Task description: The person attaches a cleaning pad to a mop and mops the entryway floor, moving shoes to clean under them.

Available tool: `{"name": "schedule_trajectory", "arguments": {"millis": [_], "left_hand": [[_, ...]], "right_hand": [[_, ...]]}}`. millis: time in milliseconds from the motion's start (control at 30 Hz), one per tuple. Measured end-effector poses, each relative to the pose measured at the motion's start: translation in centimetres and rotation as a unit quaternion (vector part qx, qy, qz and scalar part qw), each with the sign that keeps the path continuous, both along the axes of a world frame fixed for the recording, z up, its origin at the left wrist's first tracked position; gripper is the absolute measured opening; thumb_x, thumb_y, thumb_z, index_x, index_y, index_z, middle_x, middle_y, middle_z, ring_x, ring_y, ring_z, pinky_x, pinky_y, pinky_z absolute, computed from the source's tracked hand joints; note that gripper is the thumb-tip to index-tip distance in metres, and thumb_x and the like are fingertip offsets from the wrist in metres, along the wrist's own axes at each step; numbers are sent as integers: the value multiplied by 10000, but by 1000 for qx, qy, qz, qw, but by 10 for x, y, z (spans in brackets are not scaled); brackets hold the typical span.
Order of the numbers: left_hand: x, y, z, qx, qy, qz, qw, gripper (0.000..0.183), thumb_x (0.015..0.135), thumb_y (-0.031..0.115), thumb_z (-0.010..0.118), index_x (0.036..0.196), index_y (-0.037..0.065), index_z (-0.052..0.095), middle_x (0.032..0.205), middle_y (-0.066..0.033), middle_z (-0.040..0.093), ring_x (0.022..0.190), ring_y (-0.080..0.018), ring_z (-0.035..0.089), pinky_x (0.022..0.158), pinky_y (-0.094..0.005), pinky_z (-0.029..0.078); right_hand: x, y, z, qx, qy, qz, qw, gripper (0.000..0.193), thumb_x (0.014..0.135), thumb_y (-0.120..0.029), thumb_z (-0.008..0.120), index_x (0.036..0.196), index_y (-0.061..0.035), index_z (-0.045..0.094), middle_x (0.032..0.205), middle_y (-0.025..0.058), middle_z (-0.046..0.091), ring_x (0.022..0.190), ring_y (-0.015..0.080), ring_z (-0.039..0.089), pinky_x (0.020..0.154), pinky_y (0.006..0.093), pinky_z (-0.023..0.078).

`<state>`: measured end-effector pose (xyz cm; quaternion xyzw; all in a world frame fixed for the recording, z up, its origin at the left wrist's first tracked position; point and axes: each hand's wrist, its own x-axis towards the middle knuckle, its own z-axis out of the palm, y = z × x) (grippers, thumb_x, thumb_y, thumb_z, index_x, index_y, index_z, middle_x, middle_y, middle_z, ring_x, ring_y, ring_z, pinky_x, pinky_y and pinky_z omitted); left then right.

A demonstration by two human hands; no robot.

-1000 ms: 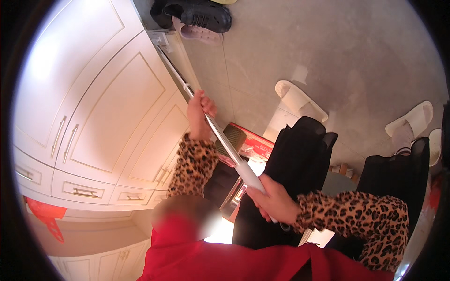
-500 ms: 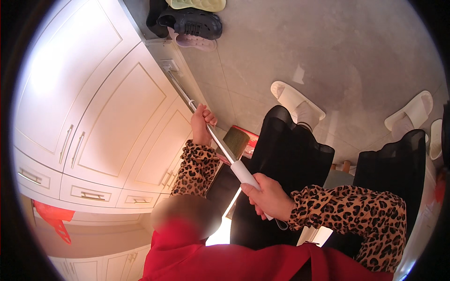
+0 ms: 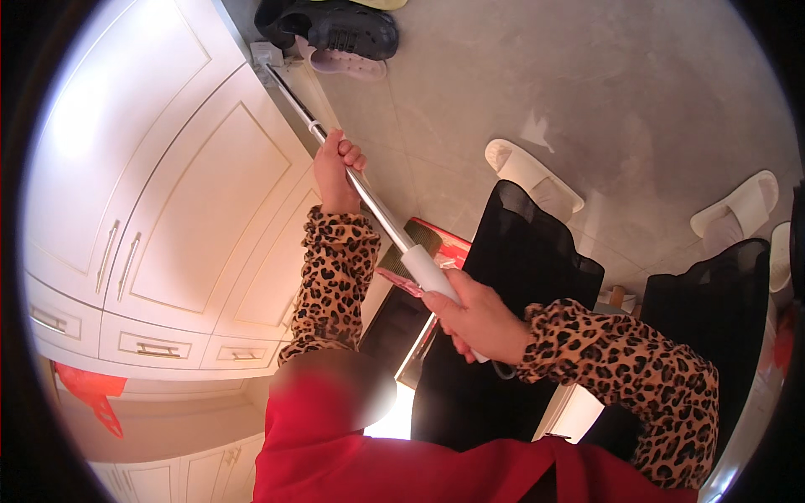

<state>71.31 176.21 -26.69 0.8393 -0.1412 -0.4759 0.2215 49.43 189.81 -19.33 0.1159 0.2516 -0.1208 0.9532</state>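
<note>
A long silver pole (image 3: 383, 211) with a white grip runs slantwise from my right hand toward the upper left. On its far end is a small pale head (image 3: 267, 55), low beside the cabinet and close to the shoes; I cannot make out exactly what kind of head it is. My left hand (image 3: 339, 170) is closed round the metal shaft, a little below a pale collar. Lower down, my right hand (image 3: 478, 314) wraps round the white grip, with a dark loop hanging at its end. Both sleeves are leopard print.
White cabinets (image 3: 193, 201) with metal handles line the left side. Dark shoes (image 3: 352, 32) and pale pink clogs (image 3: 345, 64) lie at the top on the grey tiled floor (image 3: 604, 92). A red bag (image 3: 92, 394) hangs at lower left. White slippers (image 3: 524, 172) are on my feet.
The pole and both hands have shifted up and to the left. Its head has slid along the cabinet base toward the shoes. Both hands keep their hold.
</note>
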Motion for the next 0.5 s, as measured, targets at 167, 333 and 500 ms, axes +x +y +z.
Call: {"name": "schedule_trajectory", "arguments": {"millis": [167, 333, 500], "left_hand": [[2, 15, 2, -25, 22, 31, 999, 119, 805, 136, 482, 754, 86, 387, 543, 28, 322, 417, -60, 304, 376, -211, 271], [-8, 28, 12, -64, 77, 69, 993, 126, 812, 144, 476, 748, 91, 381, 527, 33, 303, 396, -58, 281, 355, -206, 255], [-15, 45, 27, -42, 7, 47, 998, 136, 852, 196, 447, 814, 72, 404, 539, 38, 296, 412, -54, 289, 370, -199, 278]], "right_hand": [[-14, -6, -8, -64, 4, 70, 996, 297, 837, -261, 427, 940, 10, 367, 592, 117, 500, 418, 187, 515, 358, 298, 419], [-14, 18, 3, -223, 141, 59, 963, 273, 830, -233, 437, 915, 11, 349, 700, 247, 534, 628, 386, 550, 558, 421, 442], [-27, 26, -2, -153, 35, 85, 984, 284, 834, -260, 436, 899, 2, 351, 606, 160, 521, 473, 249, 546, 419, 337, 440]]}}
